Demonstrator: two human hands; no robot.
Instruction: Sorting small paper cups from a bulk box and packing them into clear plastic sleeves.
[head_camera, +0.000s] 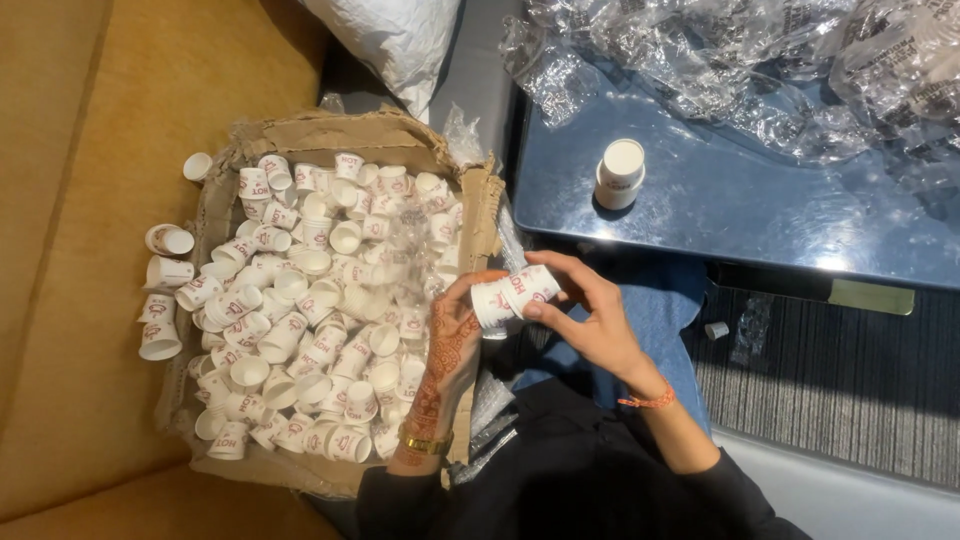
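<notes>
Two small white paper cups (512, 294) with red print sit between the hands, above the lap, just right of the box. They lie on their sides and touch each other, one seeming to be pushed partly into the other, though the overlap is hard to make out. The left hand (450, 340), patterned with henna and wearing a gold bangle at the wrist, has its fingers (478, 282) clasped on the left cup. The right hand (590, 315) grips the right cup, thumb below and fingers curled over the top; an orange thread band circles that wrist.

Just left of the hands lies a flattened, torn cardboard box (300, 135) heaped with many loose cups (310, 310) of the same kind, tipped every way. A few strays (165, 270) lie off the cardboard on the mustard sofa (90, 150). A clear plastic sleeve lies over part of the heap.

To the upper right stands a dark, glossy counter (740, 200). On it a short stack of cups (620, 173) stands upright, well apart from the hands. Crumpled clear plastic wrap (720, 60) covers the far side of the counter. A white pillow (390, 35) lies at the top, between sofa and counter. One small cup (716, 330) lies on the striped grey floor beneath the counter's edge.
</notes>
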